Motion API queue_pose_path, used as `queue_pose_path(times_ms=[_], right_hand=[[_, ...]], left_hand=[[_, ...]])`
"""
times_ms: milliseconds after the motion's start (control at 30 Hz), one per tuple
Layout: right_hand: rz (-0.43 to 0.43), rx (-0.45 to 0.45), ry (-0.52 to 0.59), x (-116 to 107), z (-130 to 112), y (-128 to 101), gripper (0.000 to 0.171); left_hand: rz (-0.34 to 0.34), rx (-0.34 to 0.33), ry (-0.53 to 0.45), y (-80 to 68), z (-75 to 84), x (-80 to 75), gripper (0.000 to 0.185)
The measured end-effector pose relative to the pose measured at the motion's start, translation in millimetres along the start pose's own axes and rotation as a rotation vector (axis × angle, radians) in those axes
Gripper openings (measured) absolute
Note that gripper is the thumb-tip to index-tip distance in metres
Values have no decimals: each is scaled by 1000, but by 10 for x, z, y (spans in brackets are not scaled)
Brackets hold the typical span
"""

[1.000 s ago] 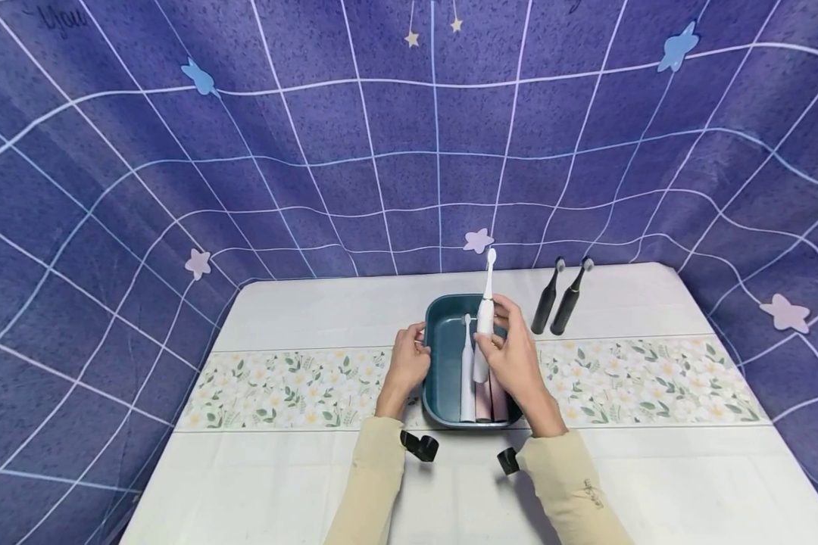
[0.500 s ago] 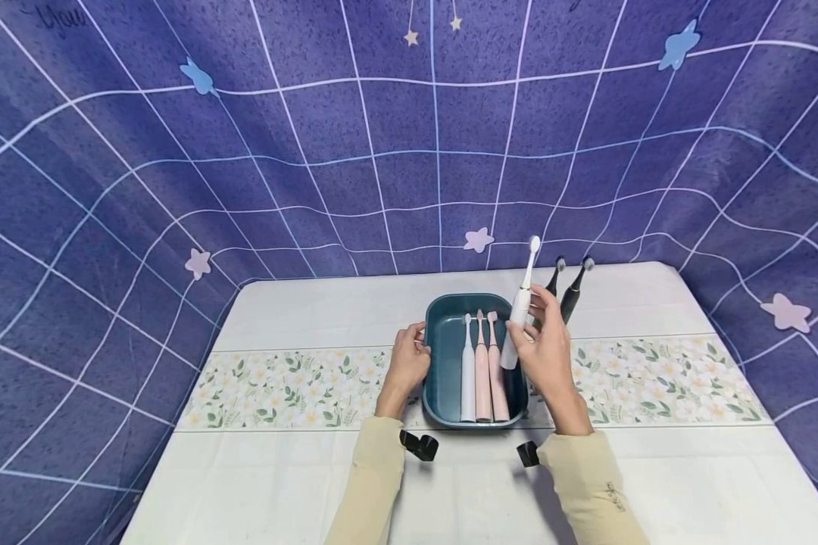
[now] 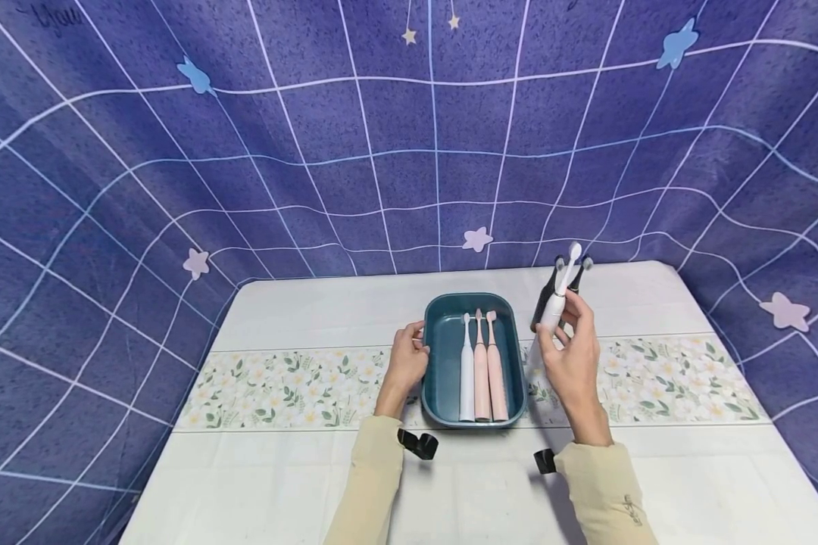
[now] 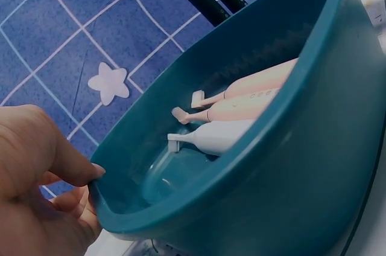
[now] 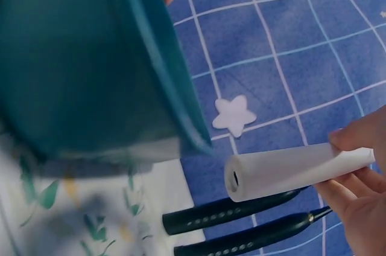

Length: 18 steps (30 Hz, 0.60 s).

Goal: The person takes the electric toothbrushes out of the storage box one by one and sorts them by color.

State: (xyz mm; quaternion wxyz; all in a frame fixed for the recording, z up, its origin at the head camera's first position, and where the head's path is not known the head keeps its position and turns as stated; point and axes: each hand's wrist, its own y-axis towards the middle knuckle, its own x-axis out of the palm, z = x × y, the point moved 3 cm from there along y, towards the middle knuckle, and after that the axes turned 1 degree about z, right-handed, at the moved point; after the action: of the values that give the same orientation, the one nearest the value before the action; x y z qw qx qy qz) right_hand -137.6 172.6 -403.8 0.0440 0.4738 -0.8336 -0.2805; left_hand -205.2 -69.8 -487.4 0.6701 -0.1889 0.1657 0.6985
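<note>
My right hand (image 3: 572,356) pinches a white electric toothbrush (image 3: 554,309) by its handle, brush head pointing up and away. It is held to the right of the teal tub (image 3: 429,401), over two black electric toothbrushes (image 5: 235,237), which it partly covers in the head view. My left hand (image 3: 407,359) grips the tub's left rim, with a fingertip at the edge in the left wrist view (image 4: 45,177). Inside the tub lie a white toothbrush (image 3: 467,378) and two pink toothbrushes (image 3: 496,382), side by side with heads toward the back.
The tub stands on a white tabletop (image 3: 279,484) with a floral band (image 3: 279,390) across it. Behind the table's back edge hangs a purple-blue curtain (image 3: 327,182) with grid lines and stars. Black wrist cameras (image 3: 419,445) sit at both cuffs.
My right hand has carried the white toothbrush rightward, from over the tub to above the black toothbrushes. The left hand stays at the tub's rim.
</note>
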Motion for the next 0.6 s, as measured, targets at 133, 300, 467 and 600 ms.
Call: queue_pose_path(times_ms=[133,300,467,600], right_hand=[[37,-17,-2,-20,31,-33,59],[75,-36,25,0,158,-74,58],[95,-45,34,33,282,-107,58],[87,-37,31,78,462,-119,57]], left_hand=[[-1,-7,-8,-1,9,1,46],[-6,-13,-9,5,-1,9,47],[-1,-5,-7,0,2,11,47],[1,-10,-3,-9,6,7,47]])
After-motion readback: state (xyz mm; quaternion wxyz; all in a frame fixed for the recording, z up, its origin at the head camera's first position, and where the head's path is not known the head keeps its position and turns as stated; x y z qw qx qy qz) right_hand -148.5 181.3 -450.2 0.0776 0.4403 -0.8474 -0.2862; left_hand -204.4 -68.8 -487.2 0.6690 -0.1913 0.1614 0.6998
